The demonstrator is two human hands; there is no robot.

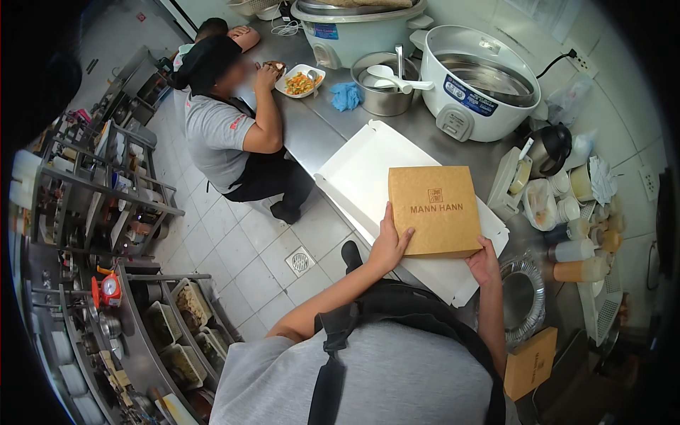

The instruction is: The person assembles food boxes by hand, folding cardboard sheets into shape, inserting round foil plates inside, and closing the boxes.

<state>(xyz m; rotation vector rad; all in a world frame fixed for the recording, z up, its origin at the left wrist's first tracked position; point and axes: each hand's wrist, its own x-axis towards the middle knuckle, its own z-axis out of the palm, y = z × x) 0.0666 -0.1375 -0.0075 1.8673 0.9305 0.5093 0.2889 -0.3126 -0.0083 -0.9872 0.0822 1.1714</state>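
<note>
A closed brown cardboard box (432, 234) with dark print on its lid is between my two hands, above a flat white tray-like sheet (361, 159) on the steel counter. My left hand (388, 244) grips its left side near the front corner, thumb on the lid. At the front right corner my right hand (484, 263) holds the box, the fingers partly hidden beneath it. A second brown box (530, 363) lies near my right forearm, beside a round silver foil tray (520, 297).
Two large rice cookers (478, 85) and a steel pot (386, 99) with white ladles stand at the back. Sauce bottles (577, 270) and cups line the right wall. A co-worker (227, 127) sits at the left by a plate of food (300, 83). Metal shelves (99, 188) stand farther left.
</note>
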